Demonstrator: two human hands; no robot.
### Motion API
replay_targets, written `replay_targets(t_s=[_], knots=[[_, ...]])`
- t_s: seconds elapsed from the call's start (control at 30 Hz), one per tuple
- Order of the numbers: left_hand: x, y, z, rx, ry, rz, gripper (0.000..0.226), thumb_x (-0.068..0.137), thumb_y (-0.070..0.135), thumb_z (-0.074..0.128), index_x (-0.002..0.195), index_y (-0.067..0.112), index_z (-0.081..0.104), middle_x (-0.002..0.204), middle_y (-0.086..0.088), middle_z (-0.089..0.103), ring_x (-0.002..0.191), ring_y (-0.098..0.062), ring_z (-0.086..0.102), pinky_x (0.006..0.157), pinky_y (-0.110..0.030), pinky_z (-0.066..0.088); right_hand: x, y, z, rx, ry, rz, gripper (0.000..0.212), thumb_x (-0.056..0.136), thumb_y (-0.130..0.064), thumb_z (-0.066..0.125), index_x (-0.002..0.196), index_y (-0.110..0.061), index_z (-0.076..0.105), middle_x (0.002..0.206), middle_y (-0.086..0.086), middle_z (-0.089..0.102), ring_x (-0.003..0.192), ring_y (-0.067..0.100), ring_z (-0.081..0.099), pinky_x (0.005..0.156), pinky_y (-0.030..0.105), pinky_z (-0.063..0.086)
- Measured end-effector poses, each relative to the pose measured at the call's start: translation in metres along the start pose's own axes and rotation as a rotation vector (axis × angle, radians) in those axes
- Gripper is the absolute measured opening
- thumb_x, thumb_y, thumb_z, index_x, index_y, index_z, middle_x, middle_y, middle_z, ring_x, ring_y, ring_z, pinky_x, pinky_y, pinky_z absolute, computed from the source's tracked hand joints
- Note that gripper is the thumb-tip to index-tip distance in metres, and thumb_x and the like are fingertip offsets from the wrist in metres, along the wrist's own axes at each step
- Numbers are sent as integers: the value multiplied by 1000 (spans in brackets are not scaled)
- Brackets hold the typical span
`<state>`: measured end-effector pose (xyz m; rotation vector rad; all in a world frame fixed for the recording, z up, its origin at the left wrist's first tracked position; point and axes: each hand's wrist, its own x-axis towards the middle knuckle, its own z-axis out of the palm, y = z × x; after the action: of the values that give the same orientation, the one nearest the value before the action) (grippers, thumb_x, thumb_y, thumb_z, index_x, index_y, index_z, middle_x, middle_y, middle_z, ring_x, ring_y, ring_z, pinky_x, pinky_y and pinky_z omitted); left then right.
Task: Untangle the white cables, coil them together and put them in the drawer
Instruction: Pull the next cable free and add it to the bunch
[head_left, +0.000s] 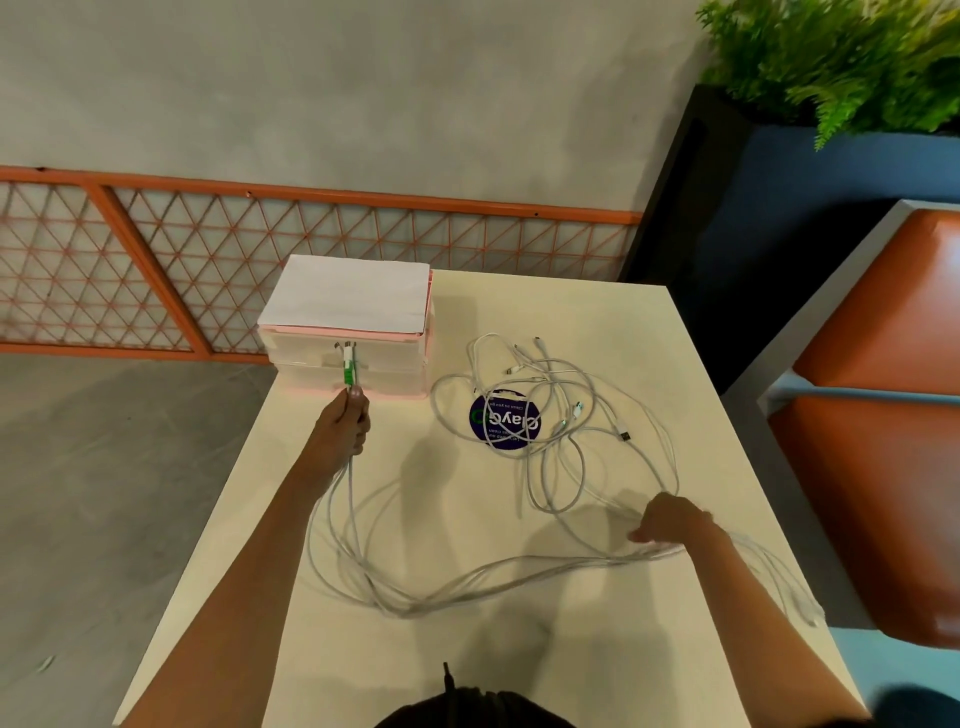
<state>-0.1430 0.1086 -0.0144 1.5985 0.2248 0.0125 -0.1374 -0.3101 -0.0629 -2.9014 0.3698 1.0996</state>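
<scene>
Several white cables (550, 415) lie in a loose tangle on the cream table (597, 322), right of a small pink and clear drawer unit (384, 358). My left hand (340, 428) grips a bunch of cable ends with green and white plugs, held up in front of the drawer fronts. From that hand the strands sag in long loops (467, 582) across the near table to my right hand (667, 517), which holds them in curled fingers near the right edge. Both drawers look closed.
A round dark blue sticker (498, 439) lies under the tangle. White paper (348, 291) tops the drawer unit. An orange lattice railing (208, 260) runs behind the table. Orange seats (883, 415) and a planter with ferns (831, 52) stand to the right.
</scene>
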Motion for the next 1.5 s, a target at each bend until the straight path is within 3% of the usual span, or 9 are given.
replay_targets(t_s=[0.1, 0.2, 0.33, 0.43, 0.67, 0.83, 1.07, 1.23, 1.5], knots=[[1, 1, 2, 16, -1, 6, 35, 105, 29, 26, 73, 18, 33, 46, 14, 29, 40, -1, 19, 41, -17, 17, -2, -24, -23, 258, 178, -6, 44, 94, -36, 51, 125, -5, 51, 128, 11, 57, 121, 29, 51, 106, 41, 35], [1, -1, 3, 21, -12, 3, 34, 105, 29, 27, 73, 18, 33, 47, 13, 29, 41, -1, 18, 41, -17, 16, 4, -54, -37, 565, 352, -124, 36, 97, -31, 49, 107, 1, 61, 113, 20, 65, 106, 35, 60, 89, 39, 49], [3, -3, 8, 33, -48, 7, 34, 105, 30, 27, 74, 18, 33, 51, 12, 28, 43, -3, 18, 42, -18, 16, -2, -95, -42, 557, 524, -257, 26, 90, -27, 62, 101, -4, 62, 106, 19, 62, 106, 34, 56, 85, 33, 42], [7, -4, 13, 45, -61, -3, 33, 105, 30, 28, 74, 17, 32, 53, 11, 26, 44, -3, 17, 41, -16, 16, 3, -113, -36, 447, 478, -273, 32, 84, -26, 69, 110, -9, 62, 119, 17, 51, 116, 33, 45, 94, 36, 39], [19, -7, 21, 69, -105, -42, 32, 105, 27, 29, 75, 17, 32, 53, 12, 26, 43, -2, 18, 41, -14, 17, 15, -139, -27, -126, 555, -172, 31, 95, -29, 48, 118, -11, 60, 135, 9, 42, 129, 32, 31, 105, 45, 27], [27, -8, 27, 89, -130, -61, 32, 105, 26, 28, 75, 16, 32, 53, 13, 27, 43, -1, 19, 41, -15, 18, 22, -156, -26, -106, 476, -346, 53, 79, -66, 55, 100, -18, 63, 105, 2, 63, 117, 24, 43, 101, 42, 25], [33, -8, 32, 92, -129, -92, 31, 105, 27, 30, 76, 16, 33, 57, 9, 27, 45, -2, 20, 43, -16, 18, 39, -166, -26, -88, 367, -303, 2, 87, -21, 52, 88, -21, 50, 95, 2, 62, 109, 23, 54, 99, 41, 27], [36, -6, 33, 94, -150, -101, 32, 105, 28, 29, 74, 16, 31, 53, 13, 27, 45, -1, 19, 42, -15, 18, 51, -172, -56, -2, 335, -238, 26, 86, -40, 57, 93, -16, 55, 88, 0, 59, 101, 23, 58, 103, 44, 25], [42, 1, 35, 99, -143, -111, 34, 105, 26, 27, 74, 14, 31, 55, 11, 28, 44, -2, 21, 43, -16, 17, 83, -198, -88, 332, 415, -500, 18, 93, -12, 47, 99, -8, 64, 102, 10, 65, 100, 28, 60, 84, 36, 46]])
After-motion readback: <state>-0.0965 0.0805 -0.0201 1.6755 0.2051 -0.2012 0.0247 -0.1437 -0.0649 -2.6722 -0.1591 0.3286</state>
